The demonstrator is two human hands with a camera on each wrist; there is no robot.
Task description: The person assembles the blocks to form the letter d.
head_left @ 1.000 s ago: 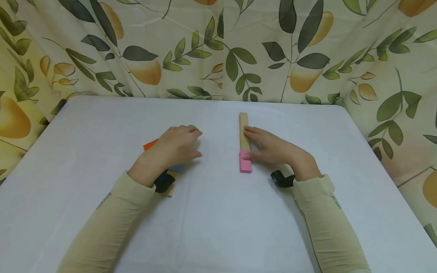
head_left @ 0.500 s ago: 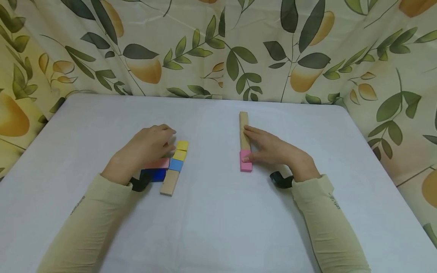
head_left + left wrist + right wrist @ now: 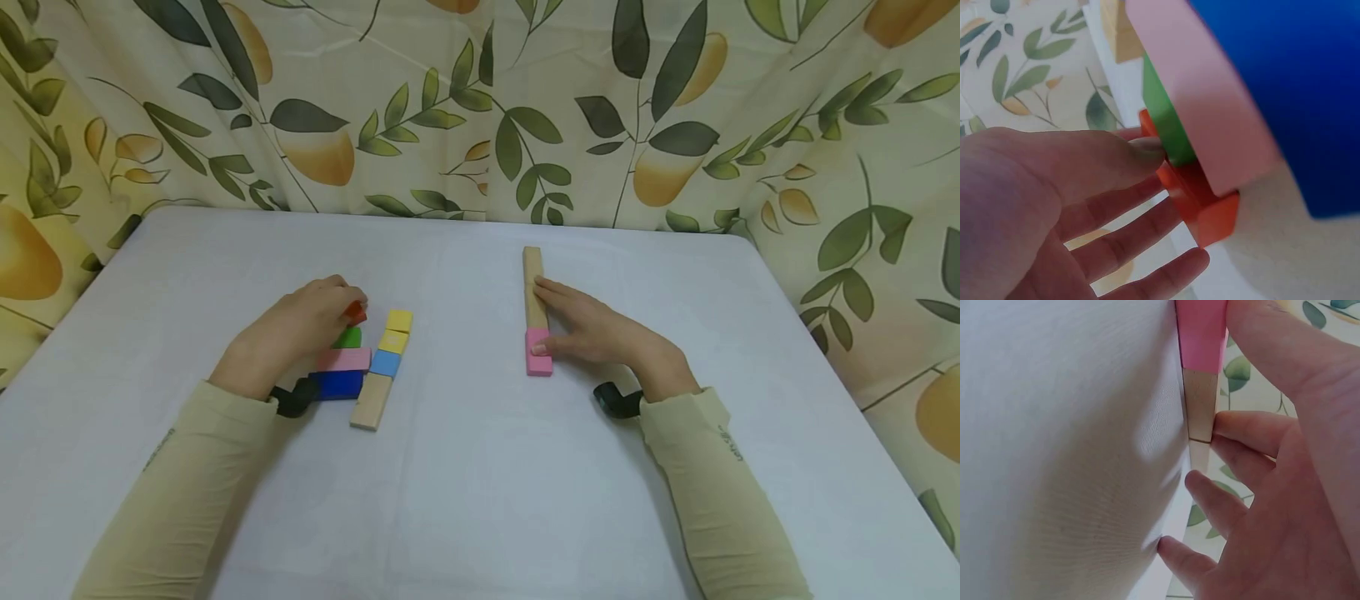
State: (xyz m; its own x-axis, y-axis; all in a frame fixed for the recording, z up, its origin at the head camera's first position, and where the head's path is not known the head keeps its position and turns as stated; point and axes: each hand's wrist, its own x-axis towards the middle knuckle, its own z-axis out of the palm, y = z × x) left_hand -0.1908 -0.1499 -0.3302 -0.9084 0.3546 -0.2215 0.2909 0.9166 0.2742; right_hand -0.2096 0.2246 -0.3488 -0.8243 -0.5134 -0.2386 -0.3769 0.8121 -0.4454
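Note:
My left hand [image 3: 288, 329] pinches an orange-red wooden block [image 3: 356, 313] between thumb and fingers. In the left wrist view, the thumb lies over that block beside a green block [image 3: 1169, 122]. A light pink block [image 3: 347, 359] and a dark blue block [image 3: 337, 385] lie in line on the near side of the green one. My right hand [image 3: 600, 329] rests against a straight row, its thumb on a pink block [image 3: 539, 365] and its straight fingertips touching a plain wood block [image 3: 533, 287]. A seam in the wood shows in the right wrist view.
A slanted row of two yellow blocks [image 3: 400, 322], a light blue block [image 3: 386, 363] and a plain wood block [image 3: 371, 402] lies right of the left hand. White cloth covers the table [image 3: 465, 483]. A leaf-patterned curtain [image 3: 420, 108] hangs behind.
My left hand has moved left, off the slanted row of blocks, and taken hold of the orange-red block. The right hand has stayed on its row.

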